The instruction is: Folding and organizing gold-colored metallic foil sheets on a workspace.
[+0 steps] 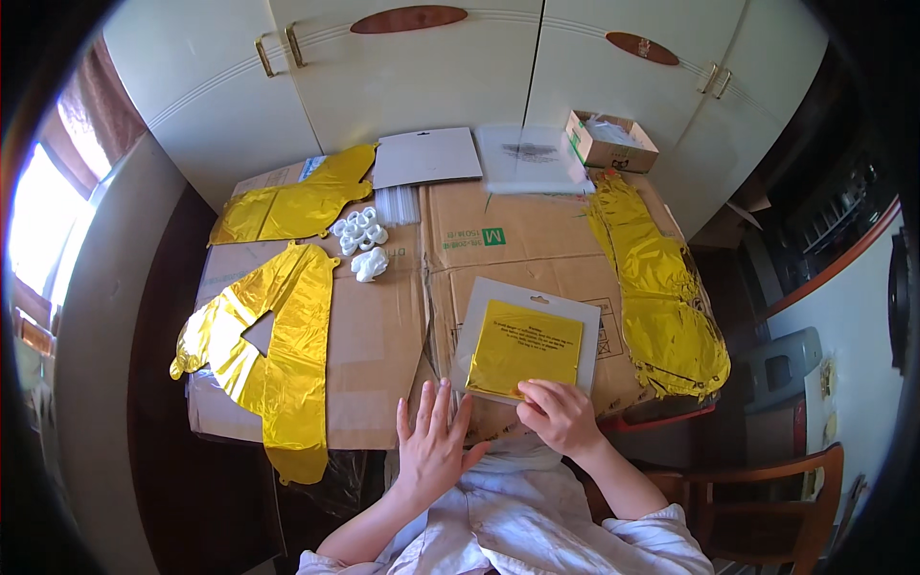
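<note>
The gold packet (pixel 527 350) lies near the middle of the near edge of the cardboard-topped counter (pixel 374 374), on top of a pale hang-slot sleeve (pixel 587 331) whose rim shows around it. The right hand (pixel 558 417) has its fingers curled, thumb and forefinger seemingly pinching the packet's near edge — probably because a free edge gives the fingertips most to grip. The left hand (pixel 431 441) is spread open at the near edge, left of the sleeve, holding nothing; whether its fingertips touch the cardboard I cannot tell. Gold foil shapes lie toward the sides, likely to leave the middle for handwork: one with an angular hole (pixel 297 359) overhangs the near edge at left, a second foil (pixel 292 206) sits at the far left corner, and a long crinkled foil (pixel 661 278) follows the right edge. White rings (pixel 358 230) cluster beyond the left hand, perhaps grouped so that small pieces stay together. A white card (pixel 426 158) lies along the far edge, and an open box (pixel 613 144) — its walls presumably containing the loose contents — stands at the far right corner.
</note>
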A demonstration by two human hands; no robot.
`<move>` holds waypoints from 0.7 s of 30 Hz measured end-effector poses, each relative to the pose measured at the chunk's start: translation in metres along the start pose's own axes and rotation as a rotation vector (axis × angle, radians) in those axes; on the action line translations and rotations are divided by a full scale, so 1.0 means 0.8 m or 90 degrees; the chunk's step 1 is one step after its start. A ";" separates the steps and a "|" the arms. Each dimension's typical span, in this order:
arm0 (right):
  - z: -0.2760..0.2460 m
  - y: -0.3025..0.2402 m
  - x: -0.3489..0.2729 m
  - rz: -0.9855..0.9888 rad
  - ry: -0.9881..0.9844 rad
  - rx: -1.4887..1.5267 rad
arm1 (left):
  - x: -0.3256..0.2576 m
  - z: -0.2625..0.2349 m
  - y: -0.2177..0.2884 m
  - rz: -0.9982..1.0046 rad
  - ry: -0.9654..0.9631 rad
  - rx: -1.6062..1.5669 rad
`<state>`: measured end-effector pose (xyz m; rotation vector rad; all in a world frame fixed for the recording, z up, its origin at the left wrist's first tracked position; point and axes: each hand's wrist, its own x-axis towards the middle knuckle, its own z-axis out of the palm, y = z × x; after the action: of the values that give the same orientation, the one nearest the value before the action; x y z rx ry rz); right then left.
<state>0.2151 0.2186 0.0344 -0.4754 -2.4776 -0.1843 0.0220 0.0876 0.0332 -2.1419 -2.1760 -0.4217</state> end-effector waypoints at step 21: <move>-0.003 -0.028 0.000 0.175 -0.151 -0.065 | 0.025 0.000 -0.003 0.016 0.006 -0.021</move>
<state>0.2079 0.1969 0.0359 -0.9216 -2.6047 -0.1491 0.0191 0.1075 0.0373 -2.1773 -2.1496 -0.4693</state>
